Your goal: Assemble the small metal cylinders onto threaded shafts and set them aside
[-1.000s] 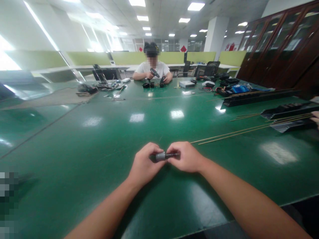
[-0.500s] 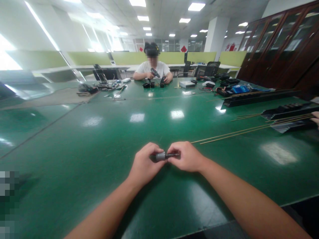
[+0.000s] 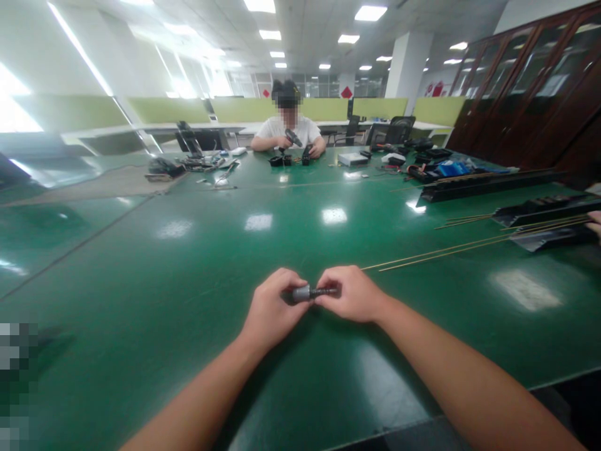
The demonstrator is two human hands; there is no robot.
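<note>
Viewing through the head camera, I find a grey cylinder between the two hands, over the green table; whether it touches the surface I cannot tell. The left hand is closed on the cylinder's left end, thumb and forefinger about it. The right hand grasps a dark shaft, which runs from the cylinder's right end into the fingers; its far end is hidden. I judge the step in hand to be close two-handed work on cylinder and shaft, though I cannot tell whether they are being fitted, turned or parted. The next move, in my judgement, calls for a firm left grip and an in-line motion of the right, since a tilt could bind the shaft. Beyond the right hand, thin rods stretch toward a channel; another person's hand shows at that edge. Across the table, a co-worker holds a tool.
</note>
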